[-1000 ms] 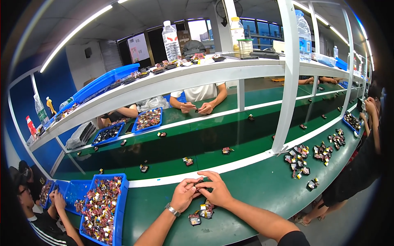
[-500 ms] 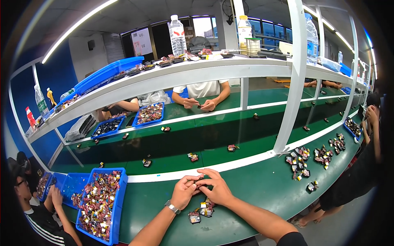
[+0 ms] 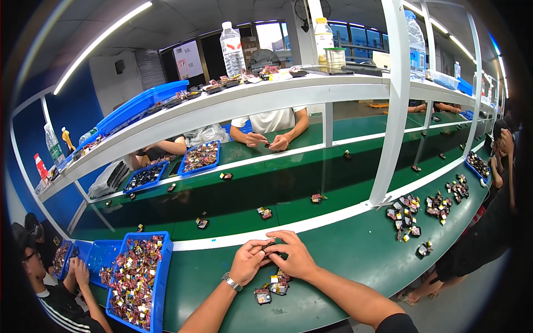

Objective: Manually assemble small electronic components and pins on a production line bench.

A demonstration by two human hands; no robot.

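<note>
My left hand point(image 3: 248, 264), below a metal-banded wristwatch point(image 3: 231, 281), pinches a small black electronic part point(image 3: 270, 245) above the green work surface. From the other side my right hand point(image 3: 292, 257) closes its thumb and fingers on the same part. Fingers cover most of it, so its details cannot be made out. Just below my hands lie a few similar black units with reddish wrapping and white and yellow tags point(image 3: 278, 284). The nearest one point(image 3: 262, 296) shows a pale face.
A blue tray point(image 3: 162, 288) heaped with such units stands at my left. Several piles point(image 3: 404, 216) lie at the right. Beyond a white rail, a green conveyor belt point(image 3: 288, 194) carries scattered units. A white post point(image 3: 390, 122) and shelf rise ahead. People work opposite and on both sides.
Units on the belt have shifted slightly to the right. My hands keep nearly the same hold on the part, with only small finger movement.
</note>
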